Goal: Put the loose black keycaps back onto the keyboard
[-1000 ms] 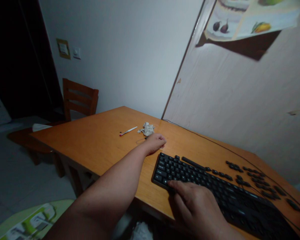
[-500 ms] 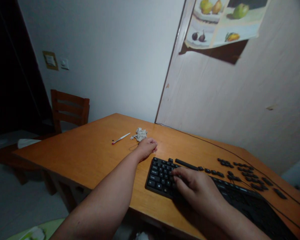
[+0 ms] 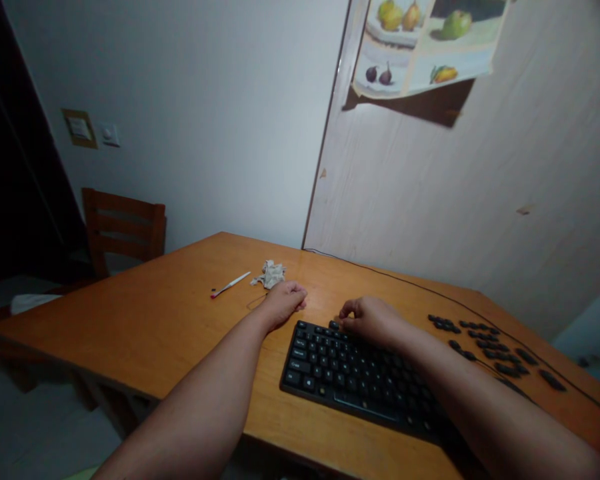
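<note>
A black keyboard [image 3: 325, 373] lies along the front edge of the wooden table, with most of its visible keys in place and gaps in the bottom row. My right hand [image 3: 373, 320] reaches over its back edge, thumb and forefinger curled into a pinch beside a loose black keycap [image 3: 334, 325]. Whether anything is between those fingertips I cannot make out. My left hand [image 3: 285, 299] rests on the table left of the keyboard, its fingers curled closed and their inside hidden. Just behind it sits a crumpled grey cloth or paper [image 3: 271, 274].
Several loose keycaps [image 3: 490, 343] are spread at the right, near a black cable [image 3: 405, 279]. A thin white brush-like tool [image 3: 234, 282] lies on the left of the table [image 3: 145, 320]. A wooden chair [image 3: 125, 227] stands beyond the left edge.
My right hand has left the keys at the keyboard's left part and moved back to the loose keycap behind it. My left hand stays put; the view has shifted slightly.
</note>
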`<action>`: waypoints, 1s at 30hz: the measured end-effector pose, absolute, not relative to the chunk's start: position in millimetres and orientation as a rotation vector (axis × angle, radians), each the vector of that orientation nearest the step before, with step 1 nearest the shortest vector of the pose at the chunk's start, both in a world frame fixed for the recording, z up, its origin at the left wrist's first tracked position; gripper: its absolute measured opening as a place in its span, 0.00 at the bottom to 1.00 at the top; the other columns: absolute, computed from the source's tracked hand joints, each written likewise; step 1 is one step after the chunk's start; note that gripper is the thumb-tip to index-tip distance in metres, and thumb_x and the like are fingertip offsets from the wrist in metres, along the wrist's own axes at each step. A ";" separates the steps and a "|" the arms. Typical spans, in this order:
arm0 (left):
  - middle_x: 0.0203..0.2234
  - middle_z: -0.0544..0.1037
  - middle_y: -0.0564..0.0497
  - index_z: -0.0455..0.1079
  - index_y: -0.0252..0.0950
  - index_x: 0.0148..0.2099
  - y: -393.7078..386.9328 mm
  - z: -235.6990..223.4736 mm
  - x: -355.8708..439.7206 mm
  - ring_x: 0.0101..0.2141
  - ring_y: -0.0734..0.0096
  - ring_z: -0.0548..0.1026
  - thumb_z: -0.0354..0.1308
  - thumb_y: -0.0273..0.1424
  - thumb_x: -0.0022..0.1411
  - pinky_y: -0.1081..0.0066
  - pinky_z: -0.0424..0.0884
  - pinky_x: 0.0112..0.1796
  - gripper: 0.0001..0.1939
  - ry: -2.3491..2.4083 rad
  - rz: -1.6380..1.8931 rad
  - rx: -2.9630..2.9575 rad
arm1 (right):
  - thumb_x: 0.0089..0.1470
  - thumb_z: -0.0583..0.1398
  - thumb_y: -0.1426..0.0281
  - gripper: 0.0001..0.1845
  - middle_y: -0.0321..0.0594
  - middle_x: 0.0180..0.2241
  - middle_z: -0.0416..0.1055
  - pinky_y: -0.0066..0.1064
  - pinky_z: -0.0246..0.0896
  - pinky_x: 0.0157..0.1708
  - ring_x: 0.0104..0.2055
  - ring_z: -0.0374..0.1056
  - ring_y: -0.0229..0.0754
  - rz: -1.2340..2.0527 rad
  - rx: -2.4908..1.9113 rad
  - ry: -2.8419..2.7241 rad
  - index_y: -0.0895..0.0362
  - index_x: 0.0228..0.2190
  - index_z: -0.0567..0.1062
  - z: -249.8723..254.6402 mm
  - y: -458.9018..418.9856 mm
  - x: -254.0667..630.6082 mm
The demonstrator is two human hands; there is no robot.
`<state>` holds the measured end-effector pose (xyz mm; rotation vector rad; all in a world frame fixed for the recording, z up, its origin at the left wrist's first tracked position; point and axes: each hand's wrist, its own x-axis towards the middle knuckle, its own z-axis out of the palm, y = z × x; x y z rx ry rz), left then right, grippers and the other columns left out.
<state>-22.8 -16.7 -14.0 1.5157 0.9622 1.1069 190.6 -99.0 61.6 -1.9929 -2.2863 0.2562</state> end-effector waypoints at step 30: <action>0.21 0.75 0.53 0.68 0.35 0.31 -14.5 -18.7 -21.0 0.24 0.73 0.72 0.59 0.30 0.55 0.74 0.66 0.29 0.04 0.998 1.111 1.558 | 0.48 0.64 0.65 0.10 0.39 0.34 0.80 0.29 0.55 0.28 0.35 0.73 0.43 0.294 -2.007 -2.378 0.52 0.34 0.82 48.3 -75.0 184.8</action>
